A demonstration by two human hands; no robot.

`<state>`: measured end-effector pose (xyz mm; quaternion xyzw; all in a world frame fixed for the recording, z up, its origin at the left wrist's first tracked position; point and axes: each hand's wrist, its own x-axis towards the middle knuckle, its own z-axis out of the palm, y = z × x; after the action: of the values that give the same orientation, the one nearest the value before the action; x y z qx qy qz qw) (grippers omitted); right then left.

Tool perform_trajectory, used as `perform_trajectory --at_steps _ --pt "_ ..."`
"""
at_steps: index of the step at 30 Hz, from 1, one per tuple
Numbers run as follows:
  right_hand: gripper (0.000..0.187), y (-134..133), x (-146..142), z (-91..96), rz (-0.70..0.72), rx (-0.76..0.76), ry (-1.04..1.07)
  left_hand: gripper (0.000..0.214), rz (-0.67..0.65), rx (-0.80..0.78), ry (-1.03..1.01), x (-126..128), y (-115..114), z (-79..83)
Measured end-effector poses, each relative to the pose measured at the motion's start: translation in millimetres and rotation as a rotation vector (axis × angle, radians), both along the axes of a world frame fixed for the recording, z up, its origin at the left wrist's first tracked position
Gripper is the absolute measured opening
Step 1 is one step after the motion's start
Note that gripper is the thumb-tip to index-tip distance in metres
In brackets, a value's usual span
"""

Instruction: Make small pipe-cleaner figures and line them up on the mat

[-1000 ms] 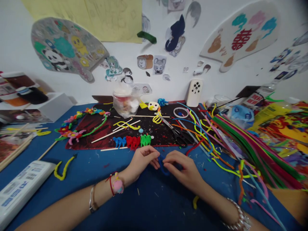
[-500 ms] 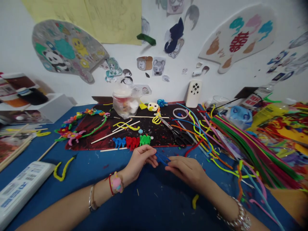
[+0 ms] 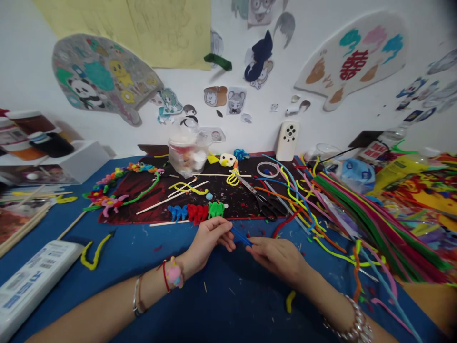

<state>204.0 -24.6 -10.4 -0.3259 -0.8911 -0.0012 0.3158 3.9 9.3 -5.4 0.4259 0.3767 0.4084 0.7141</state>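
Note:
Between my hands a blue pipe cleaner [image 3: 241,236] is stretched, its strands lying close together. My left hand [image 3: 213,234] pinches one end with thumb and fingers. The other end is pinched by my right hand [image 3: 276,255]. Just beyond my left hand, a row of bent pipe-cleaner pieces lies along the mat's front edge: blue [image 3: 177,213], red [image 3: 197,214] and green [image 3: 216,209]. A pair of scissors [image 3: 267,204] with black handles rests on the dark mat past my right hand.
Loose coloured pipe cleaners [image 3: 307,205] and a thick bundle of them [image 3: 378,224] cover the right side. A white box [image 3: 39,281] and a bent yellow piece [image 3: 93,255] lie at left. Wooden sticks [image 3: 171,197], a wrapped cup [image 3: 185,155] and a phone [image 3: 287,141] are farther back.
The blue strands between my hands have drawn closer together into a narrower, straighter length. My right hand has shifted slightly; my left hand stays almost in place.

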Motion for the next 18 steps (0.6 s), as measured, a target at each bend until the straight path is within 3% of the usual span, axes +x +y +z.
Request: perform_trajectory --at_steps 10,18 --pt "0.007 -0.1 0.2 -0.5 0.018 0.034 -0.005 0.021 0.033 -0.001 0.005 0.4 -1.3 0.3" --pt "0.009 3.0 0.9 -7.1 0.015 0.17 0.018 0.02 0.053 0.02 0.009 1.8 0.1 -4.1"
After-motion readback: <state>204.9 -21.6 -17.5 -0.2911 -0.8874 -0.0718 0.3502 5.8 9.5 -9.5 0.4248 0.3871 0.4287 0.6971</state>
